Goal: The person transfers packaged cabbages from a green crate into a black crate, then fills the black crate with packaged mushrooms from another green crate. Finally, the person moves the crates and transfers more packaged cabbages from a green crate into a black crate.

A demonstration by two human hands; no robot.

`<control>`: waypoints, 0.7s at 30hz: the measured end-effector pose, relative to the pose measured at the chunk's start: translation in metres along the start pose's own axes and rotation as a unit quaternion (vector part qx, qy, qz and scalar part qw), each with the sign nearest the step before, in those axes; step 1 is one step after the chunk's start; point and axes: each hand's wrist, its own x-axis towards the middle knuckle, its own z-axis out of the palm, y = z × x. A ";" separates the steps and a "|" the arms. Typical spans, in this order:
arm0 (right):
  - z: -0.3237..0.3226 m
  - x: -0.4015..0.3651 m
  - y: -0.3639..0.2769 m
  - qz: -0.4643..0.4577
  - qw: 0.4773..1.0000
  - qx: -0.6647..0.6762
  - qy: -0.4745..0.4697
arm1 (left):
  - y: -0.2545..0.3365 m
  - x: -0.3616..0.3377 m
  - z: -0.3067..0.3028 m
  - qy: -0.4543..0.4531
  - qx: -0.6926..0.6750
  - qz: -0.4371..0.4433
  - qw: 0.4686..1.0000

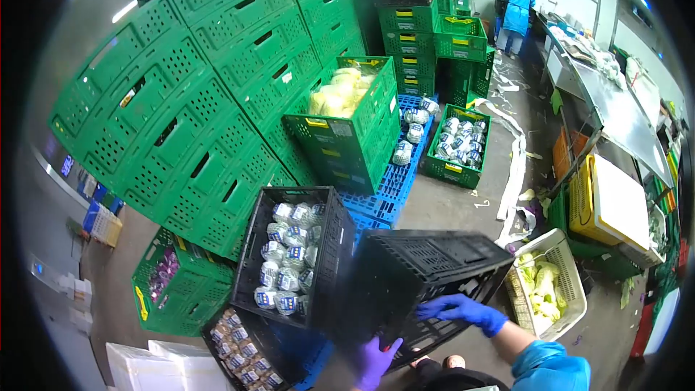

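A black plastic crate [435, 257] is tilted in front of me, its left side smeared by motion. At its near lower edge, my left hand [376, 363] in a purple-blue glove grips the crate, with some fingers hidden. My right hand [462, 310], gloved in blue, holds the crate's near right part, fingers pressed against it. To the left stands another black crate [335, 228] with several wrapped white packs [287, 257] in it. Below that, a lower dark crate [289, 362] holds packs of brownish produce [242, 351].
Tall green crate stacks [210, 72] line the left. Blue pallets [376, 203] carry a stack with pale vegetables [340, 93]. A green crate of packs [452, 170] and a cream basket of leafy greens [575, 304] stand on the floor. A person in blue [517, 7] stands far back.
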 end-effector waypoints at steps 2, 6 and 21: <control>-0.034 -0.041 -0.026 0.056 0.990 -0.115 -0.062 | 0.029 0.003 -0.023 -0.030 0.027 -0.023 0.999; -0.127 -0.122 -0.007 0.151 0.738 -0.435 0.494 | 0.102 0.038 -0.060 -0.007 -0.235 -0.274 0.933; -0.403 0.105 -0.053 0.005 0.836 -0.080 0.543 | 0.181 0.267 -0.041 0.025 -0.280 -0.338 0.898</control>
